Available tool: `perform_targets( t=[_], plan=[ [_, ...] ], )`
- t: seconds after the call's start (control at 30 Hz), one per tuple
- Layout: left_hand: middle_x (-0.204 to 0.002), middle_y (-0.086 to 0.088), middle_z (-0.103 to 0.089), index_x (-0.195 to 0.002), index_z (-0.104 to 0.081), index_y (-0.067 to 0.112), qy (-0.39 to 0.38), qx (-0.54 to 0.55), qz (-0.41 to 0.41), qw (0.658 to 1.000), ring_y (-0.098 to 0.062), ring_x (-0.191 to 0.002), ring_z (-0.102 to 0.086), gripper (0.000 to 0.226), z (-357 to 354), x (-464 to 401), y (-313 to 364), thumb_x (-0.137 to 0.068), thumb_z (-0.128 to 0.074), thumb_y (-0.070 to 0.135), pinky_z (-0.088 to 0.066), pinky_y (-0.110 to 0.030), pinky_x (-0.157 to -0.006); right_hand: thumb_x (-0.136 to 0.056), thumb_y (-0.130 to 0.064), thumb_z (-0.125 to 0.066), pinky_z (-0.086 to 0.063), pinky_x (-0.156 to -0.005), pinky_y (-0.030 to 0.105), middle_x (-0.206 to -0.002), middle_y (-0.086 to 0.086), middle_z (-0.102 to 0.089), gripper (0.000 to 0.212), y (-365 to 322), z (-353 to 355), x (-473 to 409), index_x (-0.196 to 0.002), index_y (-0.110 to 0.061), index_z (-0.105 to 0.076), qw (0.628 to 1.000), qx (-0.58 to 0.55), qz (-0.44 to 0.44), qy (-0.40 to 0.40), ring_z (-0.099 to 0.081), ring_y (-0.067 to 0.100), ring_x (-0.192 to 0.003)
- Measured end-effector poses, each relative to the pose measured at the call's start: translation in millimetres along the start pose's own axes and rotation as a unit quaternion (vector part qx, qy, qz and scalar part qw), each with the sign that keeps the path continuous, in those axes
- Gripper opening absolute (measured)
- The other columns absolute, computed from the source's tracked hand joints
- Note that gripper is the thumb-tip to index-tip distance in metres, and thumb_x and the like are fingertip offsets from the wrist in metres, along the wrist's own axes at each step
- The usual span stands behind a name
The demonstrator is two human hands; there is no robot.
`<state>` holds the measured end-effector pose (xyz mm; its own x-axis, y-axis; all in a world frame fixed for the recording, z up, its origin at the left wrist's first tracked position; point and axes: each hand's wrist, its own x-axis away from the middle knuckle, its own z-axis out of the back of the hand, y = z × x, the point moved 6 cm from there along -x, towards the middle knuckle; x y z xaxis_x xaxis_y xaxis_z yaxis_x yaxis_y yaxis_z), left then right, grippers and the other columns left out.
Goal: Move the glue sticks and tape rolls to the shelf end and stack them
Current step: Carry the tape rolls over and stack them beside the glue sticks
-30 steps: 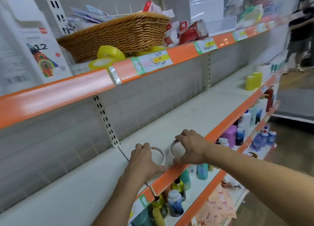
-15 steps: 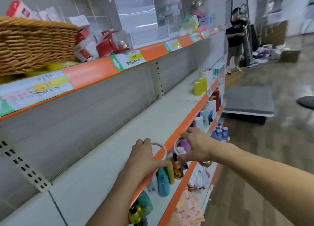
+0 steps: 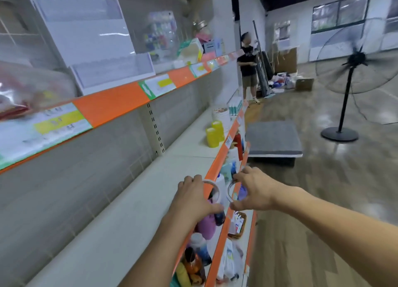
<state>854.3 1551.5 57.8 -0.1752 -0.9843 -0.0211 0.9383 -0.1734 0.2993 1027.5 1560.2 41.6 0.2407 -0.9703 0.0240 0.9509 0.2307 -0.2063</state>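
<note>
Shelving: long white shelf board with an orange front edge, grey tiled back panel behind; the same orange trim runs along the tier above and the tiers below.
Floor fan: tall black pedestal fan with a round wire cage, standing on the glossy floor well to the right.
Platform: low grey flat platform on the floor, just beside the shelving's far stretch.
Bystander: person in a dark top and shorts, standing at the far end of the aisle.
White tub: round white lidded tub on the shelf board, far end.
Yellow tape stacks: two upright yellow cylinders of stacked tape rolls, side by side on the board, just in front of the tub.
Left hand: fingers and thumb curled round a clear, thin tape ring, carried in the air over the shelf's orange edge.
Right hand: thumb and fingers pinch a second clear tape ring, held beyond the shelf edge, near the first, not touching.
Lower tiers: assorted bottles, blurred.
</note>
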Motion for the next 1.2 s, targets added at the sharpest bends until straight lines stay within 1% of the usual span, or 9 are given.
perform_targets(
  t=[0.07, 0.27, 0.37, 0.5, 0.63, 0.8, 1.0, 1.1, 1.2],
  plan=[
    [-0.133, -0.006, -0.043, -0.141, -0.037, 0.015, 0.000, -0.002, -0.013, 1.000, -0.025, -0.126, -0.039, 0.093, -3.9, -25.4, 9.4, -0.068, -0.077, 0.058, -0.036, -0.031, -0.101, -0.053, -0.080, -0.051, -0.049, -0.093, 0.038, -0.111, -0.002, -0.051, 0.082, 18.3, 3.9, -15.4, -0.114, -0.026, -0.060, 1.000, -0.016, -0.007, 0.016, -0.049, 0.022, -0.105],
    [-0.123, -0.005, -0.048, -0.128, -0.047, 0.019, -0.010, -0.007, -0.028, 1.000, -0.023, -0.116, -0.044, 0.083, -22.9, -94.7, 36.0, -0.063, -0.079, 0.060, -0.040, -0.030, -0.095, -0.069, -0.064, -0.071, -0.045, -0.098, 0.038, -0.118, 0.002, -0.050, 0.072, 77.5, 19.4, -55.4, -0.127, -0.024, -0.055, 0.998, -0.048, -0.026, 0.032, -0.046, 0.022, -0.112],
    [-0.121, -0.003, -0.048, -0.127, -0.048, 0.022, -0.006, 0.008, -0.033, 0.999, -0.023, -0.117, -0.044, 0.084, -32.2, -134.9, 56.0, -0.060, -0.080, 0.061, -0.041, -0.030, -0.096, -0.065, -0.068, -0.067, -0.045, -0.098, 0.038, -0.119, 0.000, -0.050, 0.076, 110.3, 25.4, -83.1, -0.127, -0.027, -0.055, 0.998, -0.049, -0.025, 0.030, -0.045, 0.022, -0.114],
    [-0.121, -0.004, -0.047, -0.130, -0.045, 0.020, 0.009, 0.016, -0.019, 1.000, -0.024, -0.116, -0.044, 0.087, -46.5, -186.1, 83.2, -0.061, -0.079, 0.061, -0.042, -0.031, -0.095, -0.049, -0.079, -0.049, -0.048, -0.093, 0.040, -0.111, 0.002, -0.053, 0.090, 160.0, 34.5, -127.9, -0.119, -0.023, -0.059, 0.999, -0.025, -0.011, 0.033, -0.052, 0.024, -0.106],
    [-0.124, -0.005, -0.047, -0.127, -0.047, 0.019, 0.011, 0.025, 0.014, 1.000, -0.024, -0.117, -0.045, 0.086, -65.8, -236.9, 119.0, -0.060, -0.078, 0.064, -0.043, -0.032, -0.095, -0.049, -0.078, -0.050, -0.047, -0.095, 0.039, -0.113, 0.002, -0.053, 0.089, 218.9, 49.0, -169.9, -0.119, -0.023, -0.059, 1.000, -0.010, 0.015, 0.024, -0.050, 0.024, -0.107],
    [-0.136, -0.006, -0.045, -0.141, -0.039, 0.020, 0.027, 0.049, 0.045, 0.997, -0.024, -0.128, -0.042, 0.102, -76.2, -292.8, 163.0, -0.058, -0.078, 0.066, -0.039, -0.032, -0.104, -0.058, -0.073, -0.059, -0.046, -0.094, 0.037, -0.108, 0.005, -0.050, 0.079, 283.1, 74.8, -216.0, -0.115, -0.020, -0.058, 0.999, 0.014, 0.035, 0.005, -0.049, 0.026, -0.103],
    [-0.127, -0.004, -0.046, -0.133, -0.043, 0.020, 0.029, 0.035, 0.057, 0.997, -0.024, -0.121, -0.043, 0.089, -81.0, -360.8, 202.6, -0.063, -0.078, 0.063, -0.042, -0.035, -0.099, -0.048, -0.083, -0.041, -0.047, -0.095, 0.038, -0.112, 0.003, -0.055, 0.099, 343.6, 94.2, -266.7, -0.124, -0.022, -0.058, 0.998, 0.016, 0.058, 0.007, -0.051, 0.023, -0.106],
    [-0.122, -0.004, -0.046, -0.129, -0.045, 0.019, 0.042, 0.030, 0.066, 0.996, -0.023, -0.116, -0.043, 0.085, -77.2, -398.1, 211.8, -0.064, -0.077, 0.063, -0.044, -0.035, -0.095, -0.049, -0.084, -0.043, -0.049, -0.093, 0.038, -0.113, 0.003, -0.055, 0.100, 370.0, 99.9, -294.9, -0.126, -0.020, -0.058, 0.998, 0.010, 0.058, 0.008, -0.051, 0.023, -0.105],
    [-0.120, -0.004, -0.045, -0.131, -0.043, 0.019, 0.051, 0.036, 0.075, 0.995, -0.023, -0.113, -0.042, 0.085, -76.2, -435.0, 215.4, -0.065, -0.077, 0.061, -0.041, -0.032, -0.088, -0.061, -0.077, -0.058, -0.049, -0.095, 0.040, -0.120, 0.005, -0.054, 0.091, 384.8, 100.7, -327.3, -0.129, -0.017, -0.056, 0.997, 0.006, 0.074, 0.003, -0.051, 0.025, -0.108]
  ],
)
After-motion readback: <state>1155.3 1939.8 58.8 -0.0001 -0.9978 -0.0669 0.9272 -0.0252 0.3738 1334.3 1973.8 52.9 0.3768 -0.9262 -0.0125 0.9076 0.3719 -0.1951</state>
